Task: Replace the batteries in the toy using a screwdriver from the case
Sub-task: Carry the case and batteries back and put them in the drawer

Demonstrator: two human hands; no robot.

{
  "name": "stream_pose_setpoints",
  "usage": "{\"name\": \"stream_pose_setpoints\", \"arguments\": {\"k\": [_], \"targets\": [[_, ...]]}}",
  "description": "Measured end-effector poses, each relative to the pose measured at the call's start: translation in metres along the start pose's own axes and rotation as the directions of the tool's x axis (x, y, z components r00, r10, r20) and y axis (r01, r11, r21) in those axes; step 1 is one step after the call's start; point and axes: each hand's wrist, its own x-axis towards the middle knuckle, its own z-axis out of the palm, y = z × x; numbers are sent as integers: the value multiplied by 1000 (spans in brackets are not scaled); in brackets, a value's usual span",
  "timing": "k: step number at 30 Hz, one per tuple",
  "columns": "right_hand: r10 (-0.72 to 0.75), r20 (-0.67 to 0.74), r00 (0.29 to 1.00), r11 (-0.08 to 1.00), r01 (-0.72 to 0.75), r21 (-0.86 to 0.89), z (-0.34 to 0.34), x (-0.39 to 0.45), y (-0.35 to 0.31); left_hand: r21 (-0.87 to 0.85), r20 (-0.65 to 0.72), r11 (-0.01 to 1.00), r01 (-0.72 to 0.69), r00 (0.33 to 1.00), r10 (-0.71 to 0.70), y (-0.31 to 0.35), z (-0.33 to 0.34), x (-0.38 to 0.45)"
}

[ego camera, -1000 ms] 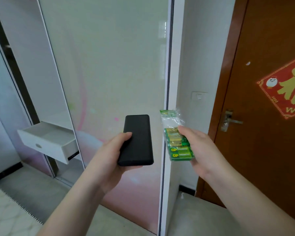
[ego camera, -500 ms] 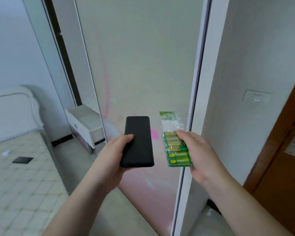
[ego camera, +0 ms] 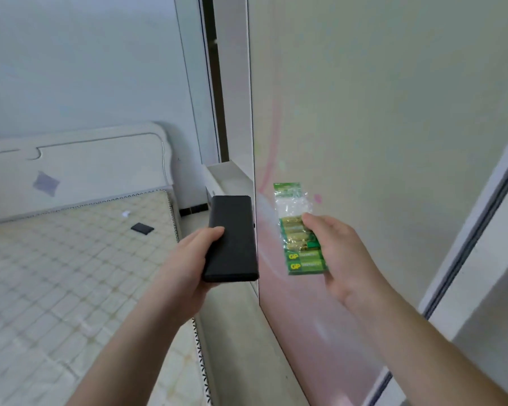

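The flat black rectangular case is gripped in the left hand, the green plastic battery pack pinched in the right hand; both are best carried level to the quilted bed.

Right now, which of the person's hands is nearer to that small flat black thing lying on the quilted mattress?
The left hand, gripping the black rectangular case, is nearer the small flat black thing. The right hand, pinching the green battery pack, is farther right.
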Motion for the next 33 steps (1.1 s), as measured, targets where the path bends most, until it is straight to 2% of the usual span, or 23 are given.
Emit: {"name": "stream_pose_setpoints", "arguments": {"k": [9, 20, 24, 33], "targets": [[-1, 90, 996, 999, 4, -35, 72, 63, 17, -90, -98, 995, -30, 995, 21, 22, -60, 56], [18, 201, 979, 998, -7, -57, 121, 176, 50, -41, -176, 996, -80, 982, 72, 27, -79, 143], [42, 272, 961, 994, -12, -110, 147, 235, 63, -39, -253, 996, -82, 965, 69, 32, -79, 189], [130, 429, 894, 991, -113, -66, 194, 337, 64, 43, -391, 986, -158, 906, 162, 50, -76, 274]]}}
